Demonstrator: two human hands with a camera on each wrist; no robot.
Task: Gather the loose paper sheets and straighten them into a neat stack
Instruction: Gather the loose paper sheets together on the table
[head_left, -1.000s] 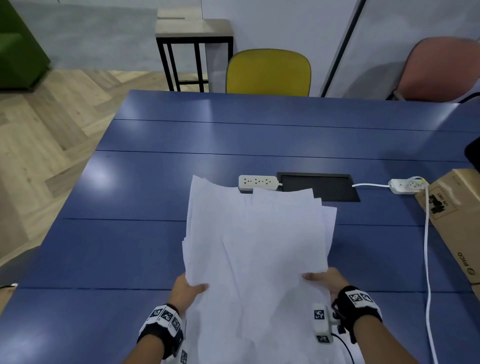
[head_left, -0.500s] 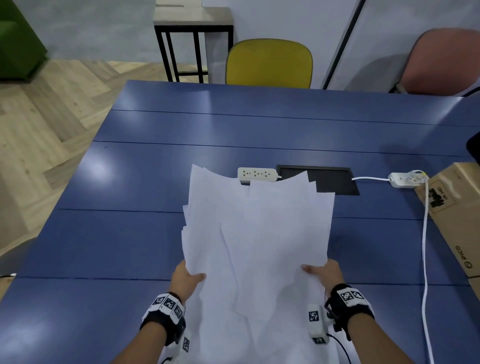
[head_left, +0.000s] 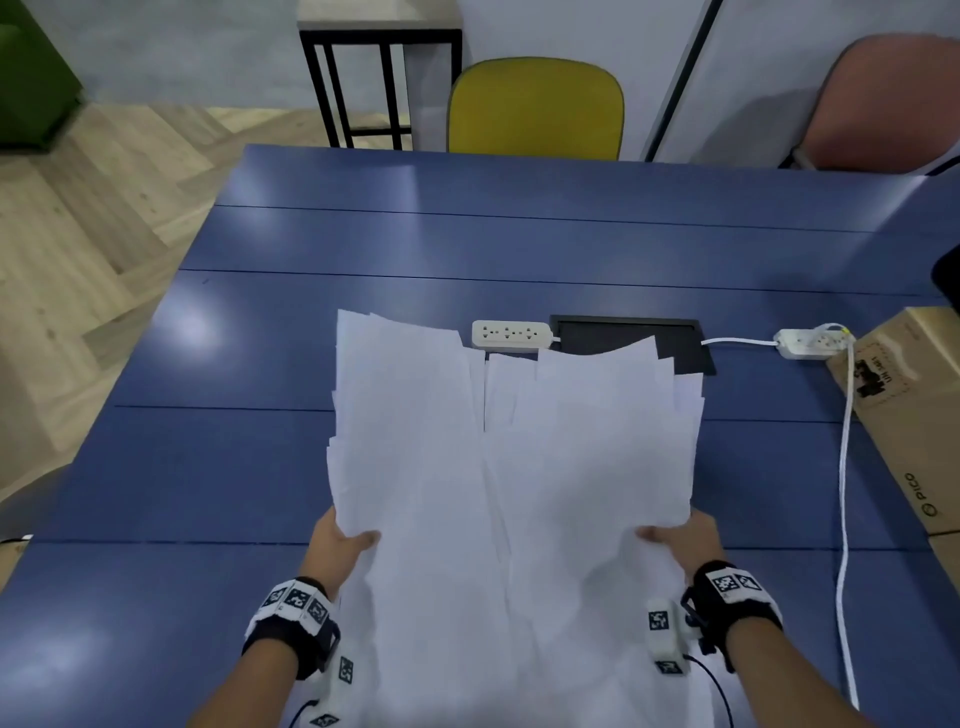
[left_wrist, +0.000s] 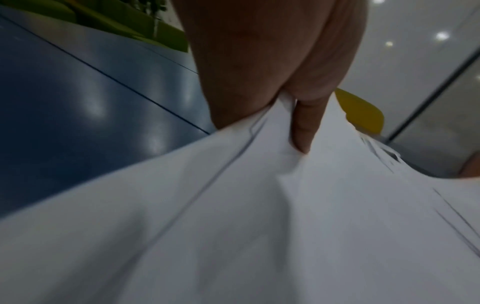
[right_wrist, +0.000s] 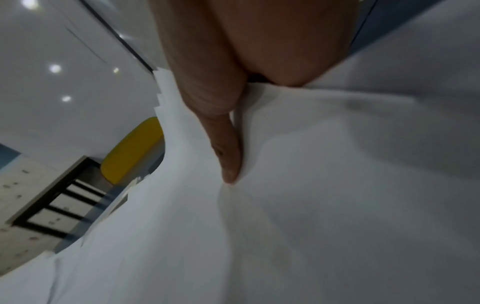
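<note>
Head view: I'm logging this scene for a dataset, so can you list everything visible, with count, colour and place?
paper sheets: many, white, an uneven bundle held over the table's near middle
table: one, blue, fills the foreground
power strips: two, white, beyond the sheets and at right
cable hatch: one, black, set in the table between the strips
cardboard box: one, brown, right edge
chairs: one yellow, one pink, at the far side
side table: one, black frame, far left of the yellow chair
left hand: grips the sheets' left edge
right hand: grips the sheets' right edge
wrist bands: two, black with markers
</note>
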